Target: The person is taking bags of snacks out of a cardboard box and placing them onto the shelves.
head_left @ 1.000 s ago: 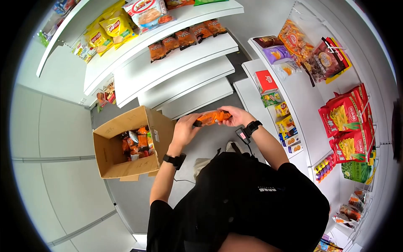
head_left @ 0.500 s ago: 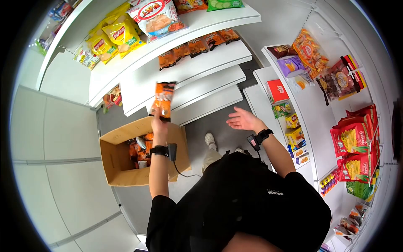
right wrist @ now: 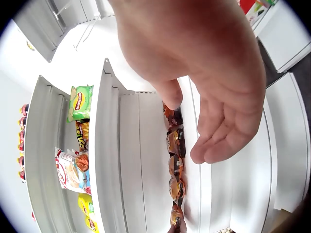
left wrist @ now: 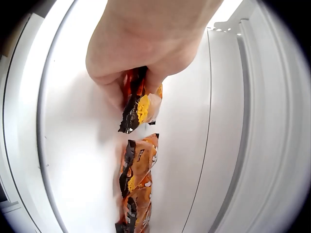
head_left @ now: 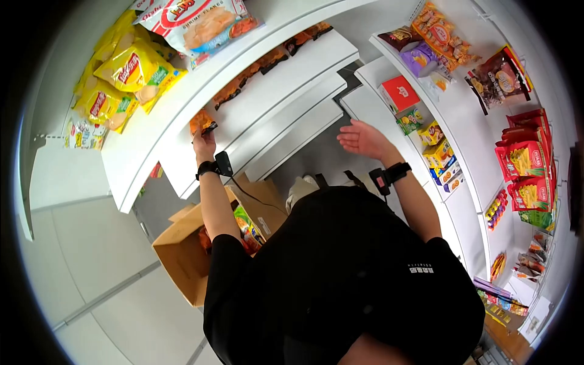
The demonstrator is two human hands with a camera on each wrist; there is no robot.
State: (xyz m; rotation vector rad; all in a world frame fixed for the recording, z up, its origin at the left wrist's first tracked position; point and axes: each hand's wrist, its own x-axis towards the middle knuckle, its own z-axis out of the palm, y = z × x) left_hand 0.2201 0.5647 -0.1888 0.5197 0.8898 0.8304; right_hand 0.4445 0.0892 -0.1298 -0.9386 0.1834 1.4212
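With its fingers and thumb round the top of an orange-and-black snack bag (left wrist: 146, 104), my left hand (head_left: 205, 147) holds it at the left part of a white shelf (head_left: 292, 76). The bag's end hangs over the white board in the left wrist view, a short gap from a row of similar orange snack bags (left wrist: 141, 158). Much of that row is hidden under the upper shelf in the head view. My right hand (head_left: 367, 141) hovers in the air to the right, fingers loosely extended, holding nothing.
Below my left arm a cardboard box (head_left: 176, 258) holds more snack bags. Overhead, the upper shelf (head_left: 149, 137) carries yellow chip bags (head_left: 131, 70) and a shrimp flakes bag (head_left: 198, 27). Shelving with red bags (head_left: 526, 161) and small boxes (head_left: 435, 149) stands at the right.
Both hands held an orange bag in front of the body; the right let go. My left hand carried the bag over the box and up to the shelf. The view has leaned closer.
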